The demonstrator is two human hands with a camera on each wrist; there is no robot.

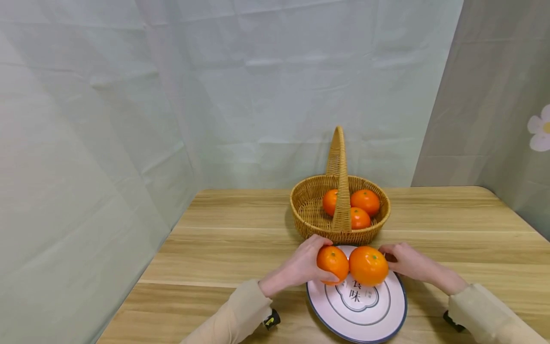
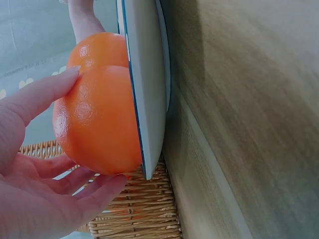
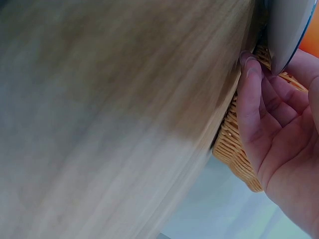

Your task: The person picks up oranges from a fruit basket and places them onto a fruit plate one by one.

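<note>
My left hand [image 1: 307, 265] curves round the left orange [image 1: 333, 264], thumb on the near side and fingers on the far side. That orange sits on a white plate [image 1: 365, 325] with a dark blue rim and printed characters. A second orange [image 1: 368, 266] rests against it on the right. At the plate's right rim is my right hand [image 1: 408, 260]. In the right wrist view, the fingers [image 3: 250, 94] of that hand reach below the plate rim [image 3: 289, 45], while its thumb lies on the upper side, close to the orange.
Just behind the plate stands a woven basket [image 1: 307, 224] with a tall handle [image 1: 341, 191]; three oranges [image 1: 365, 202] lie inside. The wood-grain table [image 1: 206, 258] meets pale cloth hangings [image 1: 292, 95] at its back and left edges.
</note>
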